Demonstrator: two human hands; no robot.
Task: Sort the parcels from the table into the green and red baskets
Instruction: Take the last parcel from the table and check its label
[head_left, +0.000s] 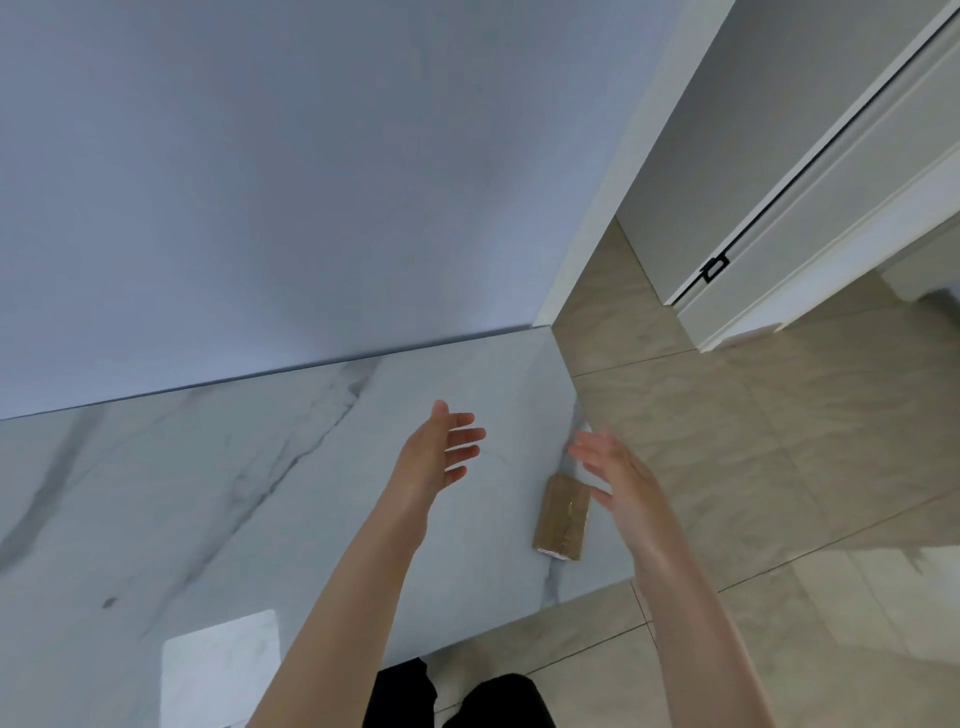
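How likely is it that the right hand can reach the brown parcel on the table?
Likely yes: the right hand hovers open right next to the brown parcel, with nothing visible between them.

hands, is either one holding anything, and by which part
Nothing is held: left hand and right hand are open, and the parcel lies on the table.

No readable text, even on the parcel (562, 515)

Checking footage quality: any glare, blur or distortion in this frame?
Head view: a square glare patch lies on the glossy white marble table; fingertips of the right hand smear with motion; the brown cardboard parcel looks soft; the white door frame leans from wide-angle distortion.
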